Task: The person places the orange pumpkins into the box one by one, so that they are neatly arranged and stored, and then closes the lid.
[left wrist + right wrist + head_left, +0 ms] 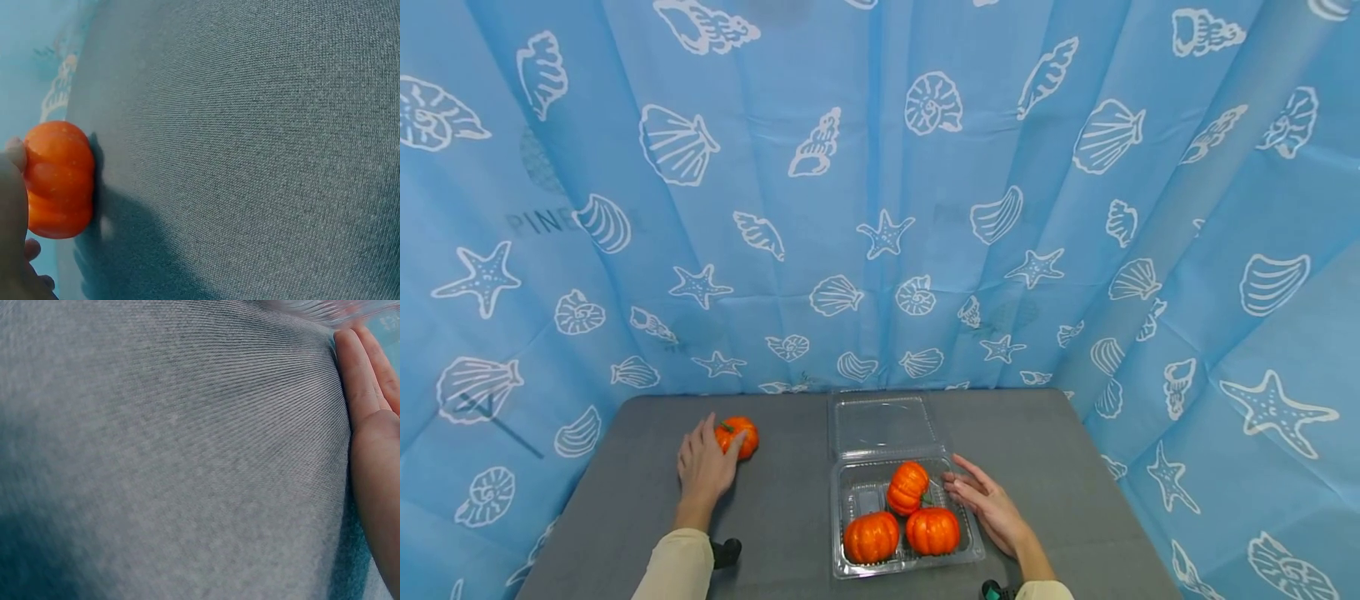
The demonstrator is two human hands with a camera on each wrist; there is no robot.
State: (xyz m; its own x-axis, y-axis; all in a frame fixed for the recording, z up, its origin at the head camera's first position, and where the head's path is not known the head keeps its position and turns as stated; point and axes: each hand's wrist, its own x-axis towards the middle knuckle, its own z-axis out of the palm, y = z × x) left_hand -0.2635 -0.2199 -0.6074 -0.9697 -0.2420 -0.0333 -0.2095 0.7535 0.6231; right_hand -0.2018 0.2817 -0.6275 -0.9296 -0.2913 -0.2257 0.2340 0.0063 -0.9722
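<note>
One pumpkin under hand, three in the box

From where I stand, the left hand (703, 467) curls round the loose pumpkin (743, 426), thumb against its side, on the desk (790, 500) at about ten o'clock from the clear box (867, 497). The right hand (992, 504) holds nothing; its fingers reach nearly straight toward the box's three-o'clock edge, though I can't tell whether they touch.

That slick, rounded skin could slip if the thumb presses off-centre, and the pumpkin might roll. The box looks light; a careless nudge could skid it or jostle the tipped pumpkin (907, 487) into the eight-o'clock pumpkin (871, 538) and the four-o'clock pumpkin (933, 532). The free corner at ten-thirty looks tight, so crowding seems likely there.

The pumpkins are glossy, squat and lobed; the lid (880, 421), lying back toward twelve o'clock, is thin, see-through plastic. Fine-ribbed grey cloth covers the desk.
</note>
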